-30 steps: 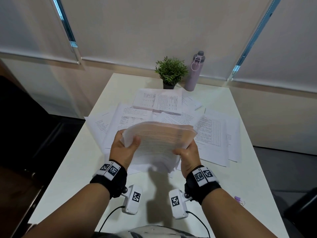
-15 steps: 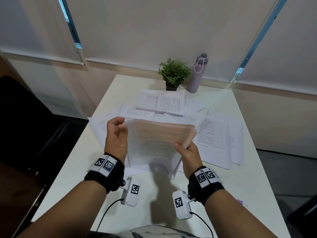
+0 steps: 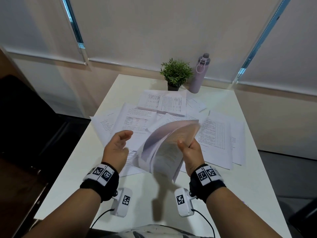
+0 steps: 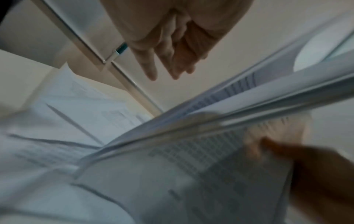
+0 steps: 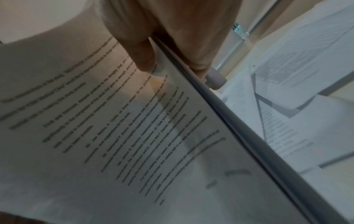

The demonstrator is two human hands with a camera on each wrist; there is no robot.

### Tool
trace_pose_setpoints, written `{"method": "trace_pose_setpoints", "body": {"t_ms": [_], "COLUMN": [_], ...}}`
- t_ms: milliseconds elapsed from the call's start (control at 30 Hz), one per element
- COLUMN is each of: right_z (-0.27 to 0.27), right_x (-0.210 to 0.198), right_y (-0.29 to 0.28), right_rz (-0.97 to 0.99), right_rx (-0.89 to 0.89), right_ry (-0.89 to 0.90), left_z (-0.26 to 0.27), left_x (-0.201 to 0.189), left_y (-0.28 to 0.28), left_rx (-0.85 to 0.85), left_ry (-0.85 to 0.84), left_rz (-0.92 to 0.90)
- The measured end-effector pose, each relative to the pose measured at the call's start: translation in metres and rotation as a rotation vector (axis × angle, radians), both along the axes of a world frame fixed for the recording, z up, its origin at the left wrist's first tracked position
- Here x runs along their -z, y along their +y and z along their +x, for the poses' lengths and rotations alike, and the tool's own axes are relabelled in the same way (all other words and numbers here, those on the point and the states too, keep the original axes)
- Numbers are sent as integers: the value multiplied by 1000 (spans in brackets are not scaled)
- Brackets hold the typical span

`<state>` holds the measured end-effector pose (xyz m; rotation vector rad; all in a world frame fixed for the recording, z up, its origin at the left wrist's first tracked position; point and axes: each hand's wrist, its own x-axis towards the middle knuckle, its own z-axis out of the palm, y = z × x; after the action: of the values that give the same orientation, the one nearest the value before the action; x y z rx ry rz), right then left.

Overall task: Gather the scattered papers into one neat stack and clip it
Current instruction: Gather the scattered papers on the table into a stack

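Nearest the camera, two bare forearms reach out over the white rectangular worktop (image 3: pixel 145 200), each wrist in a black band with white coded tags. The right hand (image 3: pixel 190 152) grips a thick sheaf of printed white papers (image 3: pixel 164 148) by its right edge, thumb on the top sheet and fingers (image 5: pixel 199 50) curled behind; the sheaf is raised off the worktop, tilted on edge, and its free left side sags and fans apart. The left hand (image 3: pixel 116 148) hovers just beside that loose side, apart from it, fingers (image 4: pixel 172 60) loosely spread and holding nothing.

Beyond the hands, loose printed white sheets (image 3: pixel 216 134) lie overlapping across the middle of the worktop at mixed angles, some showing tables, one corner hanging past the left edge. A small purple thing (image 3: pixel 244 202) sits at the right edge by the right forearm, too small to tell.

At the far edge stand a small green leafy plant in a dark pot (image 3: pixel 175 74) and, just to its right, a tall lilac bottle with a grey cap (image 3: pixel 199 74). Behind them a beige wall runs under pale roller blinds (image 3: pixel 154 28), with narrow blue strips of window between the blinds. The floor on both sides is dark.
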<state>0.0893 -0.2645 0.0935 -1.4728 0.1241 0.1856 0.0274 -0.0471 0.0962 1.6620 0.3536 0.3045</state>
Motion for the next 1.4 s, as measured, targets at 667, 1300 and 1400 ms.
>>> {"method": "trace_pose_setpoints", "body": {"t_ms": [667,1300,1400], "right_z": [-15,-23,-21], "right_x": [-16,-17,-16], "right_y": [-12,-2,-2], "right_rz": [-3,-116,-243], "right_rx": [-303,-435,-345], "right_ry": [178,95,13], "left_z": [-6,-12,-12], "left_x": [16,21,23], "left_y": [-4,1,3], "left_rx": [-23,-51,-55], "left_ry": [257,421,431], "left_rz": [-275,-604,-609]}}
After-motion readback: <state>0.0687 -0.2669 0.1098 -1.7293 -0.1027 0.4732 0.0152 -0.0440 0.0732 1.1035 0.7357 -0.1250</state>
